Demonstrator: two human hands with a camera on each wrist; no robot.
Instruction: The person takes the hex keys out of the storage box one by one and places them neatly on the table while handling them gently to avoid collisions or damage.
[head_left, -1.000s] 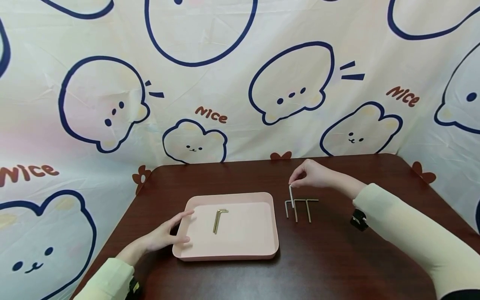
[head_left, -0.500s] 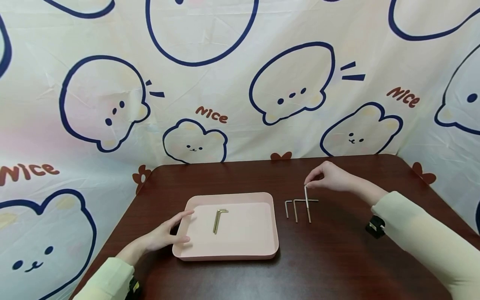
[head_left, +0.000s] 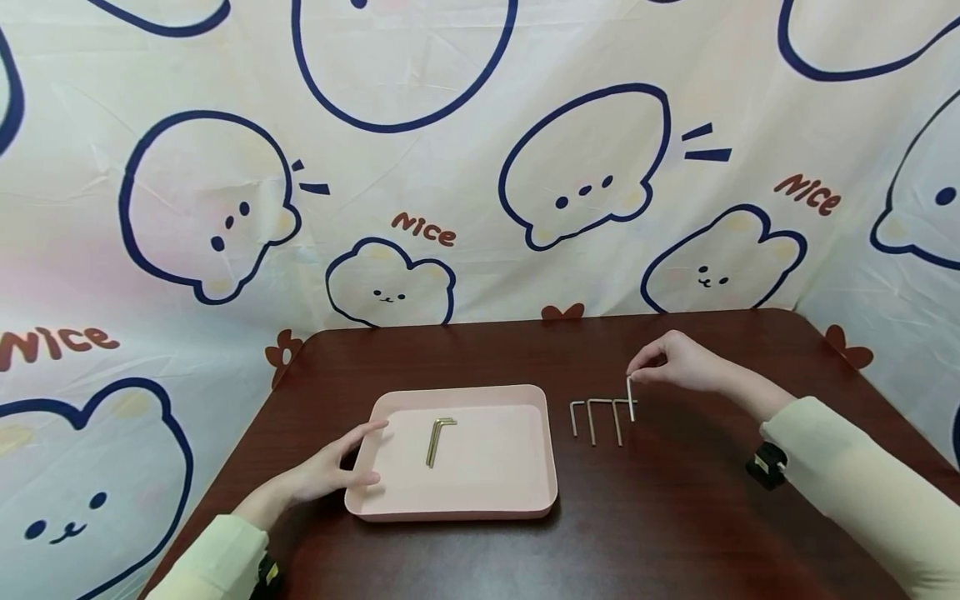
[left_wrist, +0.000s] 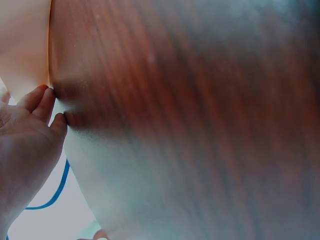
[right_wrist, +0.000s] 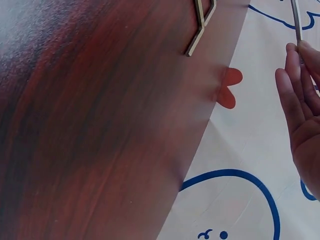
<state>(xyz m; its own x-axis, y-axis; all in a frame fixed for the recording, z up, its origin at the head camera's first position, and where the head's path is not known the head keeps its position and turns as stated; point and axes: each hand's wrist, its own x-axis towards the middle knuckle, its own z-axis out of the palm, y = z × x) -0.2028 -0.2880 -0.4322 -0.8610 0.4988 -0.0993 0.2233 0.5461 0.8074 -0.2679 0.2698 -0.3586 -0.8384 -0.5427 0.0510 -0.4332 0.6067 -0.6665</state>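
Note:
In the head view, my right hand (head_left: 678,362) pinches a silver hex key (head_left: 631,402) between thumb and fingertips, its long part hanging down beside the right end of a row. That row on the table is a small hex key (head_left: 574,418), a longer one (head_left: 592,425) and another long one (head_left: 618,425). My left hand (head_left: 330,467) holds the left wall of a pink tray (head_left: 502,475), thumb and index finger reaching over the rim. Inside the tray lie two brass-coloured hex keys (head_left: 433,442), side by side. The right wrist view shows the pinched key at its top edge.
A dark brown wooden table (head_left: 480,562) carries everything. Its back edge meets a cloth backdrop (head_left: 480,275) printed with bear outlines, which also hangs along both sides. Black wrist devices show beneath both sleeves.
My right hand has moved rightward along the row with the hex key, from over its left part to its right end, and slightly lower. The left hand and tray have stayed put.

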